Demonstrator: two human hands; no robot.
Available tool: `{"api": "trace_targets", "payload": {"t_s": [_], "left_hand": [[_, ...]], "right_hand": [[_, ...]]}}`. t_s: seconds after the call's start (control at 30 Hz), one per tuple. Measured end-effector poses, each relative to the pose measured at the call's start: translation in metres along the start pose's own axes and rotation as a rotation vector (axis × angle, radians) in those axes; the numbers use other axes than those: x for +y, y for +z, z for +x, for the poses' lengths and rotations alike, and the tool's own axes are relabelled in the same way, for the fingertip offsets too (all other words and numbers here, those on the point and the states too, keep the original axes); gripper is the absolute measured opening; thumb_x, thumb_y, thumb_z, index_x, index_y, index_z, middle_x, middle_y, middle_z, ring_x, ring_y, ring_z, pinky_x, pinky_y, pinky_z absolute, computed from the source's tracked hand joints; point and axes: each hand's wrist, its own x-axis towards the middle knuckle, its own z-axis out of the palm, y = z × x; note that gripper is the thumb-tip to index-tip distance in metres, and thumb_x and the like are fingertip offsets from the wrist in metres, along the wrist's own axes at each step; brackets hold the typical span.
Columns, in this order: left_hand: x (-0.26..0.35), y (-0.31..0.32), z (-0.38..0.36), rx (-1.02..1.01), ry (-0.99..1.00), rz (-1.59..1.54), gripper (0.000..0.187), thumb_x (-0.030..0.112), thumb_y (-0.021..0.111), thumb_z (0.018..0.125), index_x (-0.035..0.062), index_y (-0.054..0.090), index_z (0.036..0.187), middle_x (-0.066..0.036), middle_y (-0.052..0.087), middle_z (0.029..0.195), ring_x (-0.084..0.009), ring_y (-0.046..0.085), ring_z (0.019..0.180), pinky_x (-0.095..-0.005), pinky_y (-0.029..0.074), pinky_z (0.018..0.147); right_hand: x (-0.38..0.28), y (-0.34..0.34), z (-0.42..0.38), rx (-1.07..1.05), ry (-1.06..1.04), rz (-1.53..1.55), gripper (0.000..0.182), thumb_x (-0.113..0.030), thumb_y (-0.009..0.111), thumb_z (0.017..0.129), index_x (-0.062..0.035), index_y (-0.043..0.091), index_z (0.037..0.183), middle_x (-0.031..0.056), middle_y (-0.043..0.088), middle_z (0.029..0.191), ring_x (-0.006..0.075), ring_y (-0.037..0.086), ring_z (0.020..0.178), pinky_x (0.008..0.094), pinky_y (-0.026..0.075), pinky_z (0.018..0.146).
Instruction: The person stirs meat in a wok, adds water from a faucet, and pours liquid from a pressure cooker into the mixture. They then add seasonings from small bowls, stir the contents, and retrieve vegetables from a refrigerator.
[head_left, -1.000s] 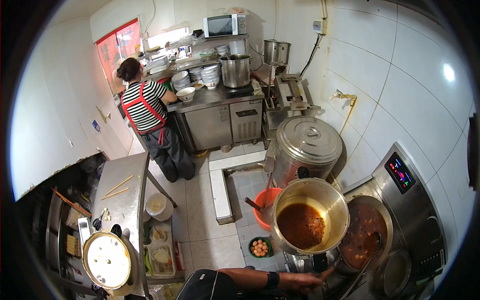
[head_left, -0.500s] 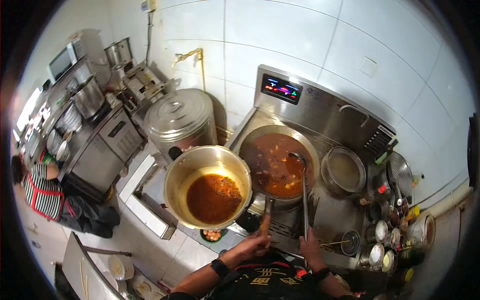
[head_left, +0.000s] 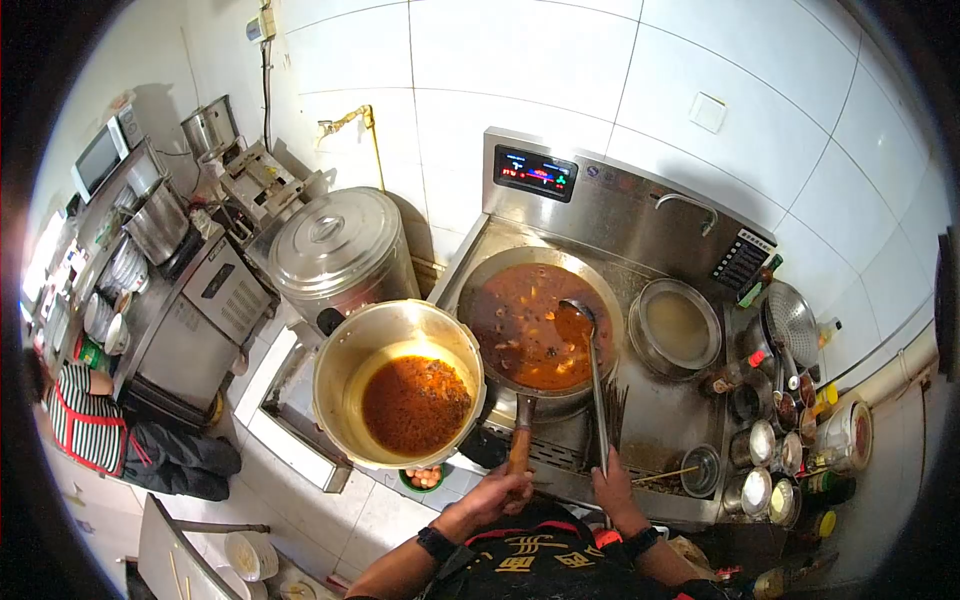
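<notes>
My left hand [head_left: 501,491] is closed around the wooden handle [head_left: 520,446] of a wok [head_left: 606,290] on the stove. Reddish-brown broth [head_left: 510,310] with pale bits and dark spices fills the wok. In my right hand [head_left: 618,496] I grip the long metal shaft of a ladle [head_left: 598,390]; its bowl rests in the broth on the wok's right side. Close to the wok's left stands a deep metal pot [head_left: 335,350] holding dark red, oily liquid [head_left: 405,405] with bits in it.
A lidded steel drum [head_left: 345,245] stands behind the pot. Right of the wok are a basin of cloudy liquid [head_left: 675,325], a strainer [head_left: 792,320] and several seasoning jars [head_left: 757,487]. A bowl of eggs [head_left: 424,477] sits below the pot. Another person [head_left: 90,420] is at far left.
The whole view has shifted slightly, so the stove and pots appear further left. The ladle's bowl sits a little farther back in the wok. Both hands keep their holds.
</notes>
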Motion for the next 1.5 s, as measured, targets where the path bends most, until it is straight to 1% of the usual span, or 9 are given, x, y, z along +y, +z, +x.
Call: {"api": "trace_targets", "payload": {"t_s": [0.23, 0.43, 0.7, 0.93, 1.1, 1.17, 1.4, 1.47, 1.5], "left_hand": [[-0.001, -0.003, 0.000, 0.007, 0.000, -0.018, 0.029, 0.019, 0.056, 0.096, 0.0072, 0.041, 0.117, -0.003, 0.050, 0.075, -0.0091, 0.041, 0.050, -0.0219, 0.031, 0.041], [-0.005, -0.010, 0.004, 0.001, -0.004, -0.010, 0.032, 0.019, 0.056, 0.096, 0.0060, 0.040, 0.120, -0.004, 0.051, 0.077, -0.0093, 0.042, 0.052, -0.0216, 0.033, 0.043], [-0.006, -0.010, 0.004, -0.008, -0.003, -0.025, 0.032, 0.020, 0.056, 0.096, 0.0064, 0.040, 0.120, -0.004, 0.052, 0.078, -0.0097, 0.042, 0.053, -0.0216, 0.033, 0.043], [-0.003, -0.003, -0.001, -0.005, 0.000, -0.016, 0.029, 0.021, 0.057, 0.096, 0.0082, 0.043, 0.117, -0.003, 0.050, 0.076, -0.0097, 0.041, 0.052, -0.0219, 0.031, 0.042], [-0.002, -0.002, 0.000, -0.001, -0.002, -0.017, 0.030, 0.021, 0.057, 0.095, 0.0084, 0.042, 0.117, -0.003, 0.050, 0.076, -0.0093, 0.041, 0.051, -0.0217, 0.030, 0.041], [-0.002, -0.002, 0.000, 0.000, -0.005, -0.030, 0.030, 0.021, 0.058, 0.095, 0.0086, 0.042, 0.118, -0.003, 0.050, 0.076, -0.0092, 0.040, 0.050, -0.0216, 0.030, 0.041], [0.000, 0.000, -0.003, 0.028, -0.025, 0.004, 0.031, 0.021, 0.059, 0.095, 0.0091, 0.042, 0.117, -0.002, 0.051, 0.075, -0.0089, 0.041, 0.050, -0.0214, 0.030, 0.041], [0.000, 0.001, -0.003, 0.051, -0.027, 0.021, 0.030, 0.022, 0.059, 0.095, 0.0095, 0.042, 0.117, -0.001, 0.051, 0.075, -0.0089, 0.041, 0.050, -0.0216, 0.030, 0.041], [0.000, 0.001, -0.002, 0.041, -0.012, 0.026, 0.029, 0.022, 0.060, 0.095, 0.0100, 0.043, 0.115, -0.002, 0.052, 0.075, -0.0093, 0.042, 0.049, -0.0220, 0.030, 0.040]], "right_hand": [[-0.008, -0.004, -0.001, -0.018, 0.044, -0.024, 0.067, -0.020, 0.056, 0.091, 0.0029, 0.026, 0.146, 0.0329, 0.063, 0.103, 0.0460, 0.063, 0.094, 0.0491, 0.050, 0.081], [-0.004, -0.003, -0.001, -0.041, 0.052, 0.024, 0.067, -0.021, 0.056, 0.092, 0.0017, 0.025, 0.147, 0.0323, 0.063, 0.100, 0.0468, 0.063, 0.091, 0.0488, 0.050, 0.079], [-0.007, -0.003, -0.001, -0.045, 0.057, 0.039, 0.068, -0.020, 0.056, 0.092, 0.0002, 0.023, 0.147, 0.0319, 0.063, 0.098, 0.0464, 0.063, 0.088, 0.0501, 0.049, 0.077], [0.006, 0.002, -0.001, -0.022, 0.020, 0.016, 0.068, -0.021, 0.056, 0.092, -0.0008, 0.024, 0.148, 0.0304, 0.064, 0.101, 0.0462, 0.063, 0.091, 0.0505, 0.049, 0.080], [-0.013, -0.011, -0.002, -0.044, 0.039, 0.018, 0.068, -0.021, 0.056, 0.092, -0.0006, 0.024, 0.148, 0.0311, 0.063, 0.102, 0.0464, 0.063, 0.092, 0.0504, 0.049, 0.080], [-0.026, -0.018, -0.004, -0.071, 0.107, 0.011, 0.062, -0.019, 0.055, 0.091, 0.0036, 0.030, 0.143, 0.0313, 0.061, 0.108, 0.0467, 0.061, 0.099, 0.0498, 0.048, 0.084], [-0.009, -0.005, -0.004, -0.014, 0.075, 0.017, 0.061, -0.019, 0.056, 0.090, 0.0038, 0.033, 0.142, 0.0323, 0.061, 0.108, 0.0478, 0.060, 0.099, 0.0492, 0.048, 0.085], [0.005, 0.001, -0.001, -0.065, 0.110, -0.056, 0.067, -0.021, 0.056, 0.092, -0.0022, 0.025, 0.148, 0.0336, 0.063, 0.102, 0.0472, 0.063, 0.093, 0.0509, 0.049, 0.081], [0.012, 0.005, 0.001, -0.074, 0.105, -0.057, 0.067, -0.021, 0.056, 0.092, -0.0022, 0.025, 0.148, 0.0336, 0.063, 0.102, 0.0472, 0.063, 0.093, 0.0509, 0.049, 0.081]]}}
